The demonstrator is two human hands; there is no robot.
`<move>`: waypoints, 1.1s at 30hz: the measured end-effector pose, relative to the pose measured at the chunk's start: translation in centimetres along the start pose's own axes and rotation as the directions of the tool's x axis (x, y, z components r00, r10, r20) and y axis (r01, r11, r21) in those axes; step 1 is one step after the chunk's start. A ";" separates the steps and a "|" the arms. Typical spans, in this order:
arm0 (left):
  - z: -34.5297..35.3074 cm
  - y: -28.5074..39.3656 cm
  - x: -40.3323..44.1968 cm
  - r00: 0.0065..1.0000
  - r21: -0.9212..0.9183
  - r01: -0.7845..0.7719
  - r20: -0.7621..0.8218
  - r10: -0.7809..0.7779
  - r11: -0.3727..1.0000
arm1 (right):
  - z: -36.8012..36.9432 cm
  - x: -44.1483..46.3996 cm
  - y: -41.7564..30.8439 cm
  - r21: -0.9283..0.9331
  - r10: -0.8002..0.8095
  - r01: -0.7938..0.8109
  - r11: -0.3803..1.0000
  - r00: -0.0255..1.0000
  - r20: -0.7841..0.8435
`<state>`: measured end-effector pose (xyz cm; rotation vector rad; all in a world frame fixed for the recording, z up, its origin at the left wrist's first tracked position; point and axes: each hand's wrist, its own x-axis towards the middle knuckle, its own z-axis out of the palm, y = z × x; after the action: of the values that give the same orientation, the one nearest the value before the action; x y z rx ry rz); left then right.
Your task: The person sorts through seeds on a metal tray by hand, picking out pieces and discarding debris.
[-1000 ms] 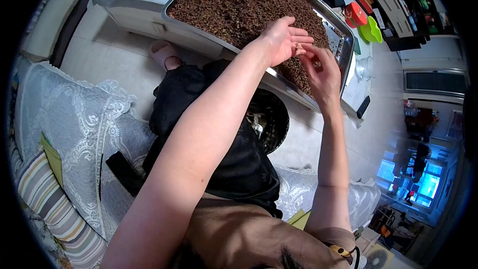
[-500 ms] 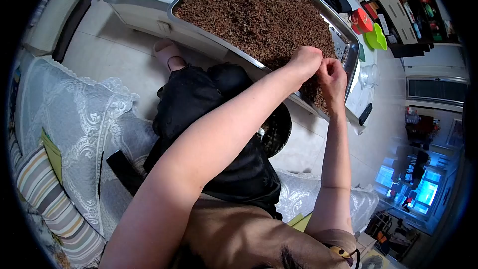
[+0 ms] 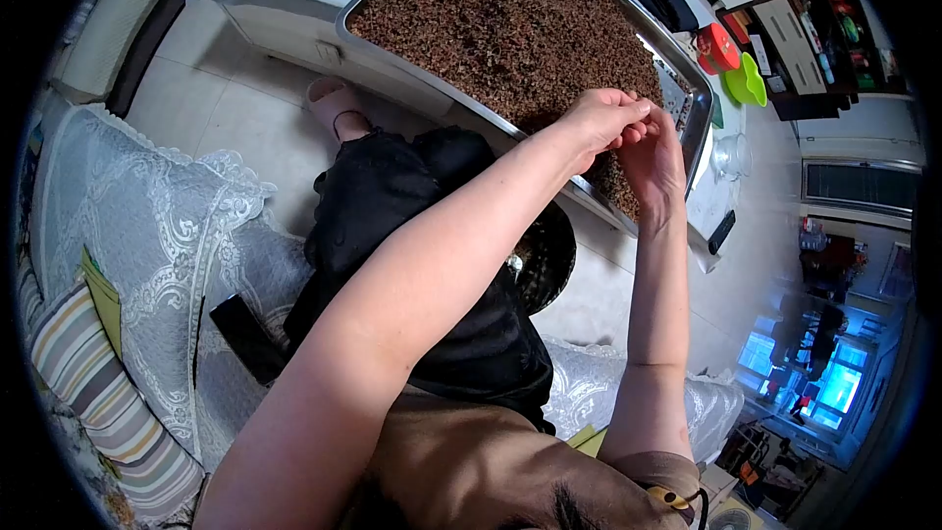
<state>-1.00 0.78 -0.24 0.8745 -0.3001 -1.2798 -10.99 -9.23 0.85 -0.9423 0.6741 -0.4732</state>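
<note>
A large metal tray [image 3: 355, 36] holds a thick layer of small reddish-brown dried pieces [image 3: 500, 29]. Over its right part my two hands meet. My left hand [image 3: 601, 126] has its fingers drawn together, thumb and fingertips against the other hand. My right hand [image 3: 655, 159] rises from below with its fingers curled in to touch the left fingertips. Whatever lies between the fingers is too small to name. Bare metal of the tray shows just right of my hands.
Beside the tray stand a red container [image 3: 717, 48], a green bowl [image 3: 748, 81], a clear glass jar [image 3: 731, 156] and a black remote [image 3: 721, 233]. A dark round bin [image 3: 549, 260] is on the floor below. A pink slipper [image 3: 334, 103] is at left.
My left hand has turned from palm up with spread fingers to a closed pinch. Both hands have stayed together over the tray's right part. The view has shifted slightly.
</note>
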 end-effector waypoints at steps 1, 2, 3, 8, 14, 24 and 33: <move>0.0 0.0 0.1 0.999 0.031 -0.033 0.011 0.033 0.999 | 0.3 0.0 -0.1 0.040 0.016 -0.015 0.999 0.999 -0.035; 0.1 -0.1 0.1 0.997 0.106 -0.082 -0.004 0.082 0.991 | 0.4 -0.1 -0.4 0.051 0.008 -0.007 0.999 1.000 -0.012; 0.3 0.0 0.2 0.991 0.182 -0.128 -0.017 0.134 0.975 | 0.5 -0.3 -0.7 0.061 0.000 -0.001 0.998 1.000 0.012; 0.6 0.4 -0.3 0.809 0.802 -0.182 -0.206 0.550 0.568 | 0.7 -2.8 -0.7 -0.329 -0.258 0.225 0.917 0.965 -0.058; 1.2 1.2 -1.7 0.838 0.854 -0.157 -0.151 0.525 0.497 | -2.2 -9.6 -0.5 -0.808 0.084 0.125 0.576 0.974 0.210; 4.7 2.4 -5.3 0.462 0.904 -0.368 -0.027 0.886 0.219 | 1.9 -3.9 -3.6 -0.849 -0.289 0.485 0.209 0.860 0.420; 3.6 5.3 -7.3 0.287 0.903 -0.422 0.052 0.957 0.078 | 14.2 10.2 2.5 -0.515 -0.395 0.803 -0.298 0.388 0.833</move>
<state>-1.79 6.15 7.75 1.5526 -0.7650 0.3574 6.37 -6.31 1.36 -2.7567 -0.1578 -0.8352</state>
